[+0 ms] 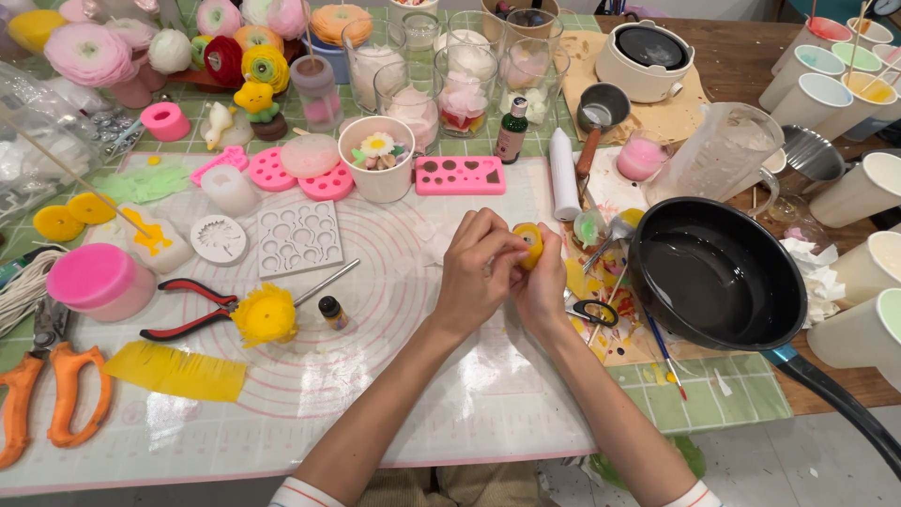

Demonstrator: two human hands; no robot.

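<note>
Craft clutter crowds the white mat (375, 394). At frame center, the left hand (474, 282) and right hand (544, 286) press together, pinching a small yellow wax piece (531, 242) between their fingertips. Gentle, even pressure would likely shape it without cracking; the black pan (718, 272) sits right.

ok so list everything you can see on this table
yellow wax piece: 1, yellow, held in both hands at centre
pan: 1, black, right of the hands
pliers: 1, red-handled, left on the mat
yellow flower: 1, beside the pliers
pink moulds: several, top of the mat
white cup: 1, holds small flowers, behind the mat
paper cups: several, far right
orange cutters: 1, bottom left
left hand: on the wax piece
right hand: on the wax piece
</note>
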